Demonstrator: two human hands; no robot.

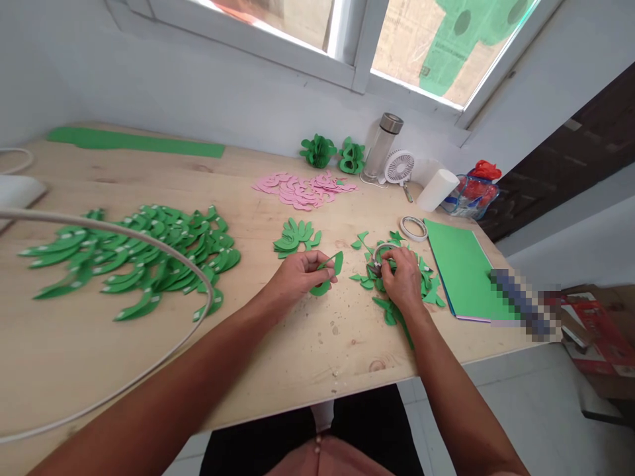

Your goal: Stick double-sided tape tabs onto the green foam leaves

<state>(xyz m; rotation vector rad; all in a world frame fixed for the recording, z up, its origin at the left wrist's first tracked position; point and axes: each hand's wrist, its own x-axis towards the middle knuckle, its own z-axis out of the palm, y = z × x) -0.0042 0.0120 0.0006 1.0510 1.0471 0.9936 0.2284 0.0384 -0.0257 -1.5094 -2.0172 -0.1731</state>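
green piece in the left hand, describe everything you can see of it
The green piece looks like thin, plain paper with curved edges. Pinched in the left hand over the wooden table, it shows one part sticking up past the fingertips and a rounded part below. The hand hides its middle, so the number of layers is unclear.

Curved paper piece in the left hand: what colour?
Green curved paper piece; best seen in head view.

no words i can read
the printed brown paper (403, 49) at the window (364, 46) is too blurred for me.
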